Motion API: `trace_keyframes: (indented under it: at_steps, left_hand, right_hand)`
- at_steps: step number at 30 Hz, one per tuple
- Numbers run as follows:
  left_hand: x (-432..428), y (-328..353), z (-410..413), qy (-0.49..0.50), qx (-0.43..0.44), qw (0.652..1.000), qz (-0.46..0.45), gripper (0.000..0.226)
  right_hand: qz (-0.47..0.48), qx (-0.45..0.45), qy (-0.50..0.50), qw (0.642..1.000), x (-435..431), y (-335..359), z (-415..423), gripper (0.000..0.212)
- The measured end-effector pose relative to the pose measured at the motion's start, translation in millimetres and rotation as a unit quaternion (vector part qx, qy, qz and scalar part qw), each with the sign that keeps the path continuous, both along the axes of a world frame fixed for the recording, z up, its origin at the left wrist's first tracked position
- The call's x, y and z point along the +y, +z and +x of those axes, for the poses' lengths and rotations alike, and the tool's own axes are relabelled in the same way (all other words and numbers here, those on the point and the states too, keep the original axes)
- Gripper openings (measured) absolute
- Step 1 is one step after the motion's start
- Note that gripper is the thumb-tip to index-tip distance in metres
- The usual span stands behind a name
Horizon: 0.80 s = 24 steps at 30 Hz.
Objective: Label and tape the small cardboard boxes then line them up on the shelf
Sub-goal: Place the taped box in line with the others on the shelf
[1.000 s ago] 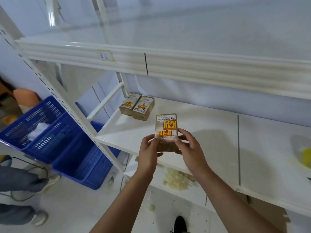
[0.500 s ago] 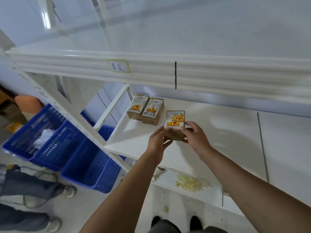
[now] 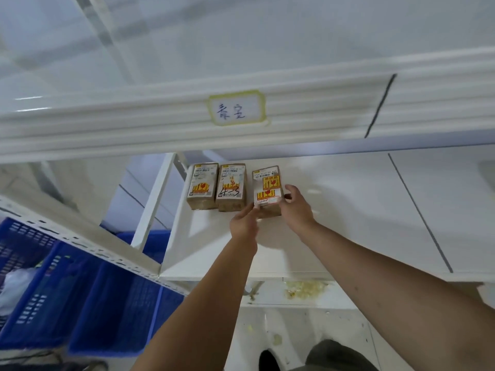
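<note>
Reaching in over the front edge of the shelf (image 3: 241, 269) with both arms. Gripping third box (image 3: 267, 187) at its near end: left hand (image 3: 242, 223) pinching the near-left corner, right hand (image 3: 296, 207) curled on the right side. Label side up, just right of middle box (image 3: 231, 186) and left box (image 3: 202, 184), narrow gap showing. Cannot tell if base is fully down. Better to nudge left until sides touch, square the near end with the neighbours', then let go.

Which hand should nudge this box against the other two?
Probably right: the right hand grips the small brown cardboard box's outer side, away from the two shelved boxes; the left hand sits gap-side.
</note>
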<state>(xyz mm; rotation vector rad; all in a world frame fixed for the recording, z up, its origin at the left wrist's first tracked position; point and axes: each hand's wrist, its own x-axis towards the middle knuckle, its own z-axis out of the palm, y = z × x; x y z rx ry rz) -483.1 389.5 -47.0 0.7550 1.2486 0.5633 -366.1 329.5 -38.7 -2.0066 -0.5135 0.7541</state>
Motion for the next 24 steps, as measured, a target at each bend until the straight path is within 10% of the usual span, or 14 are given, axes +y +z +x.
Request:
trace_keyframes:
  at_steps: [24]
  left_hand:
    - [51.1,-4.7,-7.4,-0.017,0.022,0.99,-0.139,0.038]
  right_hand:
    - [-0.012,0.079,-0.035,0.996,47.5,-7.2,1.9,0.061]
